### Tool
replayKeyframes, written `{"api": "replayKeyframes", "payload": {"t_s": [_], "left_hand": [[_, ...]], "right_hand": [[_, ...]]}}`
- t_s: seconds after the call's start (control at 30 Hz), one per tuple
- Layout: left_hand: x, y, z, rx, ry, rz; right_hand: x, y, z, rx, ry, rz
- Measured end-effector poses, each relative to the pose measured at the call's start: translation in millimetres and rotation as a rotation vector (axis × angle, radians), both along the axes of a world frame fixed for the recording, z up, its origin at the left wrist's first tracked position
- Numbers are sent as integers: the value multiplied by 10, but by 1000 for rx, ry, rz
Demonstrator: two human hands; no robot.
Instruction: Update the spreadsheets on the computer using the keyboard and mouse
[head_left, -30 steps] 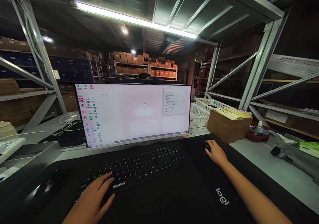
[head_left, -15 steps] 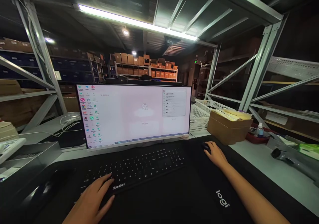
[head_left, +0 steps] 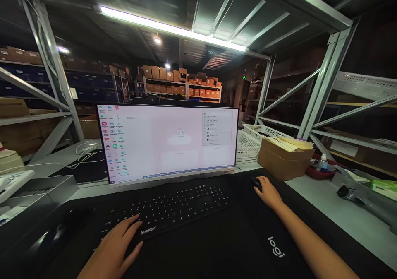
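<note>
My left hand (head_left: pixel 114 246) rests palm down over the left end of a black keyboard (head_left: pixel 173 208), its fingers stretched out and apart and grasping nothing. On the right, my right hand (head_left: pixel 268 193) is curled over a dark computer mouse (head_left: pixel 257 183), mostly hidden under the fingers. Both keyboard and mouse lie on a large black desk mat (head_left: pixel 198 250) with "logi" printed on it. Behind the keyboard stands a monitor (head_left: pixel 167 142), lit with a pale pink desktop, icons at its left and a small list window at its upper right.
Right of the monitor are white plastic baskets (head_left: pixel 248 144) and a cardboard box (head_left: pixel 281 161) holding papers. Farther right sit a spray bottle (head_left: pixel 323 162) and a barcode scanner (head_left: pixel 353 197). A grey open tray (head_left: pixel 58 188) stands at left. Metal shelving (head_left: pixel 328 80) surrounds the desk.
Both hands keep their places on the keyboard and mouse. Only the camera view has shifted very slightly.
</note>
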State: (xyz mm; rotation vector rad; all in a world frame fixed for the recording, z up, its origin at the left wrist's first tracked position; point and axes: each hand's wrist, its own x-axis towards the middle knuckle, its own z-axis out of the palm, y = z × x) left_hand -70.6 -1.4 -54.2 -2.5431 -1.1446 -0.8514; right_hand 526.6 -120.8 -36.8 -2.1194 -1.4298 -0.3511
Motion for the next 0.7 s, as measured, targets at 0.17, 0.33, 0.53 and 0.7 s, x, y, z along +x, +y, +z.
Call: {"api": "replayKeyframes", "payload": {"t_s": [0.17,0.33,0.53,0.7], "left_hand": [[5,-13,2,-16,24,7],[14,-16,-5,-31,13,16],[10,-26,3,-33,-6,11],[9,-13,-8,-25,18,22]], "right_hand": [[25,8,-9,-25,-5,6],[46,7,-27,-35,-10,-1],[19,-2,-13,-41,-16,-20],[-7,-10,14,-44,-17,-19]]}}
